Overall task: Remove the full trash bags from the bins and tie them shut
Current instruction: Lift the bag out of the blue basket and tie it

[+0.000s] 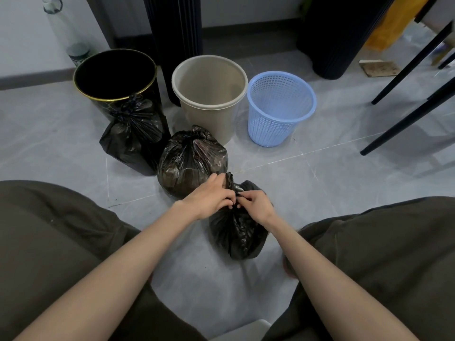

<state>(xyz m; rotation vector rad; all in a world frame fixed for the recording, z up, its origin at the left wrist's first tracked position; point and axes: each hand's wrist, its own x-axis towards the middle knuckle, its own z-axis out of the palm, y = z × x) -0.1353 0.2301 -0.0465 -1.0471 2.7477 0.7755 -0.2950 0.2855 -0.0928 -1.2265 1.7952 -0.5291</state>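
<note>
On the floor (332, 193), close in front | nearest black bag (240, 238) | left hand (209, 196) and right hand (257, 205) both pinch its gathered neck | thin, soft, slippery film, likely light; hold low on the neck.

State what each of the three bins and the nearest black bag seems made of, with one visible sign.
Black round bin with gold rim: metal or hard plastic, unclear; thin gold edge, dark wall.
Beige round bin: matte plastic; smooth moulded rolled rim.
Light blue lattice basket: plastic; moulded grid of holes.
Nearest black wrinkled bag: thin glossy plastic film; fine creases catch light.
</note>
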